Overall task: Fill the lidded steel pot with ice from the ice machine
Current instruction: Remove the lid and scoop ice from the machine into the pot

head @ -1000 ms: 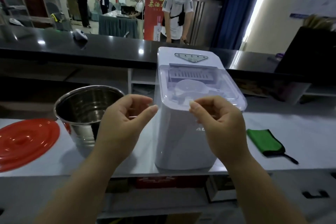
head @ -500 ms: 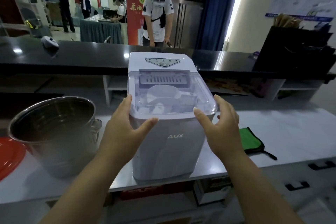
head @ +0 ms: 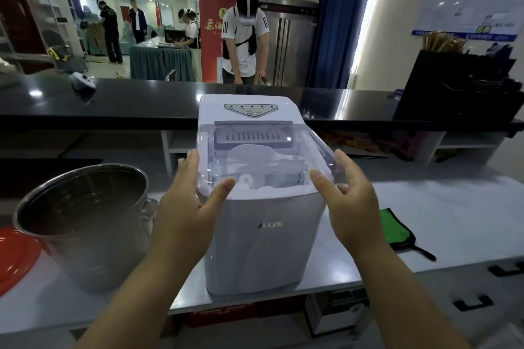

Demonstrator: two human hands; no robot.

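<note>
Steel pot (head: 82, 224) sits open-topped on the table (head: 453, 212), just left of the ice machine (head: 263, 224), its red lid (head: 14, 258) lying flat beside it at the frame's left edge. I'd guess the pot is stiff and light now, heavy and cold-slick once loaded, so take it by the side handle (head: 149, 207) facing the machine (a second handle, if any, is hidden). The machine's clear lid (head: 263, 156) looks thin, slippery plastic; best held at both front corners and raised gently. A white scoop (head: 246, 153) and some ice show through it.

My left hand (head: 192, 207) has its thumb across the lid's front left corner and fingers up the left side; my right hand (head: 348, 204) mirrors it on the right, thumb at the front edge, fingers loosely cupped round the corner. Both are spread fairly wide on the lid.

Versus half a second ago: both hands sit further up the lid's sides, and the front edge appears lifted slightly off the white body (hard to be sure). Pot and lid haven't moved on the table.

A green cloth (head: 394, 229) lies to the right; a person (head: 243, 37) stands beyond the black counter (head: 113, 99).
</note>
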